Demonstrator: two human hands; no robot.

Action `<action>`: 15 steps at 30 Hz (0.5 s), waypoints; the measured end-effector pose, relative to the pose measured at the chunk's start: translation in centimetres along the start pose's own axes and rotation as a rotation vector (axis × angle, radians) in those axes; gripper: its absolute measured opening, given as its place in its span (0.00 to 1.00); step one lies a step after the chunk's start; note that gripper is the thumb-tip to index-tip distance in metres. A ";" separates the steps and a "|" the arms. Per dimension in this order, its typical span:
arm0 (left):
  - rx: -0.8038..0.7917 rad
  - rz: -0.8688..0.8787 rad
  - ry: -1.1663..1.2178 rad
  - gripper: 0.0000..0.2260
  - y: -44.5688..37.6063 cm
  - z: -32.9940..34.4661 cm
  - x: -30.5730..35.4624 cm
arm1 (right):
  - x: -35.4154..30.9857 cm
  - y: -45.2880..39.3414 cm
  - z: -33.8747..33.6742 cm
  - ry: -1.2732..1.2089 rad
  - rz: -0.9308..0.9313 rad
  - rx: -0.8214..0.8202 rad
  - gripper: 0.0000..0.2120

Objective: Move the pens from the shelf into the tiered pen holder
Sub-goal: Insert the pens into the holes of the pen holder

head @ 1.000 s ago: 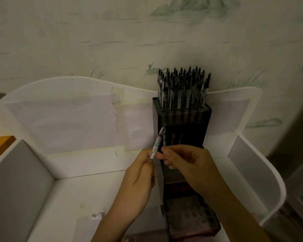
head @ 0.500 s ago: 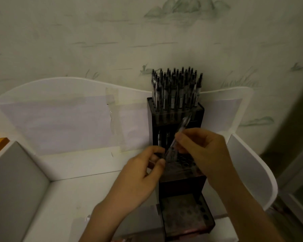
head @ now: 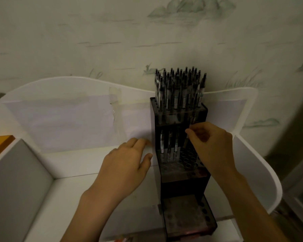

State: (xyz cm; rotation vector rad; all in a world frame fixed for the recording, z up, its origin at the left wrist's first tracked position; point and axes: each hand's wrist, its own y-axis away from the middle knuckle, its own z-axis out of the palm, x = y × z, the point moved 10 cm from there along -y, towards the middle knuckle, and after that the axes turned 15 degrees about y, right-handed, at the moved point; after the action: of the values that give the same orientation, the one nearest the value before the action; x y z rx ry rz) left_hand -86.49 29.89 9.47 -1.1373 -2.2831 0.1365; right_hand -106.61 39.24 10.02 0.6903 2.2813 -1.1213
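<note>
A dark tiered pen holder [head: 182,173] stands on the white shelf [head: 73,165]. Its top tier is packed with several pens [head: 179,89]. Three pens [head: 169,144] stand in the middle tier at its left. My right hand [head: 212,142] hovers over the middle tier and pinches a pen [head: 186,143] that points down into the holes, mostly hidden by the fingers. My left hand [head: 128,165] rests with relaxed fingers against the holder's left side and holds nothing. The bottom tier [head: 185,215] has no pens in it.
The shelf has a white curved back panel [head: 68,105] with taped paper, a grey divider [head: 16,180] on the left and a white side wall [head: 252,168] on the right. An orange edge [head: 0,144] shows at far left. Patterned wallpaper lies behind.
My left hand let go of the pen and moved left to the holder's side. My right hand carried the pen right and lowered it over the middle tier.
</note>
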 end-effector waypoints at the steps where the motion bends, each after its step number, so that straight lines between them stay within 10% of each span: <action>1: 0.003 0.000 -0.003 0.17 0.0 0.0 0.0 | 0.1 0.0 0.3 0.006 -0.005 0.002 0.07; 15: 0.054 0.013 0.040 0.17 0.0 0.2 -0.4 | 1.0 -0.6 1.8 0.067 -0.012 -0.036 0.06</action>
State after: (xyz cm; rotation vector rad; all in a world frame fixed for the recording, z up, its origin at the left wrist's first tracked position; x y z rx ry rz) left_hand -86.41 29.65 9.10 -1.1179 -2.2238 0.1784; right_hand -107.33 37.66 8.79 0.7109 2.3591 -1.0746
